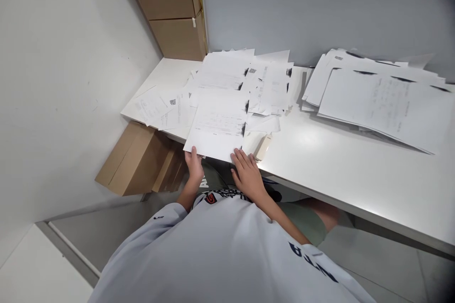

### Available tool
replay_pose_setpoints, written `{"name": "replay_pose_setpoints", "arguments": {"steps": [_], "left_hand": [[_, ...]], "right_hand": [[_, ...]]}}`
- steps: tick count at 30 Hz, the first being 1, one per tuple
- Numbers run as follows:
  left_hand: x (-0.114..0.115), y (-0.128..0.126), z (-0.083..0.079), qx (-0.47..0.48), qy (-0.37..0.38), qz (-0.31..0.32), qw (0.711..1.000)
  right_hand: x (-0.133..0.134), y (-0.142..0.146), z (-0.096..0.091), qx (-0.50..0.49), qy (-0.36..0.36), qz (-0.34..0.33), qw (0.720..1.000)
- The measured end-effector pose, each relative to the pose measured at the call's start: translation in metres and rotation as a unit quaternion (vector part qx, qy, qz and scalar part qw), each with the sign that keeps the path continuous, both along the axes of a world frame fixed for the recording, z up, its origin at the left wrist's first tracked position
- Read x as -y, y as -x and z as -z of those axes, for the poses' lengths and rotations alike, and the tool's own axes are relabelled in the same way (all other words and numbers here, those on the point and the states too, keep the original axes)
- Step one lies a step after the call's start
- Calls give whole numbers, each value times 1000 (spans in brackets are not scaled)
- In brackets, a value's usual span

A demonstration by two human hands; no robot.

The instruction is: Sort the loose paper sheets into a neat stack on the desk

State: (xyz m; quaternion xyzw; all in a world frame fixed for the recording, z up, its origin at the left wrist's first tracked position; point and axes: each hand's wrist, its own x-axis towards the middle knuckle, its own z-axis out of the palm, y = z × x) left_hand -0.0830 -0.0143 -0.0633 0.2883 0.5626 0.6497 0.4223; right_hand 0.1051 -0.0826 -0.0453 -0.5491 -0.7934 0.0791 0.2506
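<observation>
Grey wall point(313, 4), white desk point(355, 184) — stacked cartons point(170, 9) (cardboard)

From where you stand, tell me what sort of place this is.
Most likely a small office or back-room paperwork area. A white desk runs along a plain wall, printed paper sheets are spread across it, and cardboard boxes are stacked in the corner.

Passage between paper piles point(384, 104) (white desk point(330, 161) showing); wall point(302, 4) behind.

One left hand point(194, 165), one right hand point(248, 174), one white table point(341, 165), two cardboard boxes point(167, 9) at eleven o'clock, at least one cardboard box point(135, 161) at nine, one paper pile point(227, 99) at twelve, one paper stack point(384, 99) at two.
</observation>
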Motion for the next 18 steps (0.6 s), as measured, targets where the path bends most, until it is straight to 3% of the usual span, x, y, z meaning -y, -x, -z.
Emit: {"name": "replay_pose_setpoints", "arguments": {"steps": [5,9,13,16,18], "left_hand": [[6,-16,-2,-6,63,71,995],[9,-17,-14,-169,50,57,983],[5,7,-47,-344,10,6,939],[0,38,-77,-376,-46,9,926],[-4,56,-93,-372,-82,-12,925]], "right_hand": [[-1,0,0,5,14,-6,1000],[0,0,1,7,10,-12,1000],[4,-4,-11,-50,-39,-47,997],[-2,-14,-39,-109,-82,-53,989],[-17,-25,-63,-162,-114,-6,980]]}}
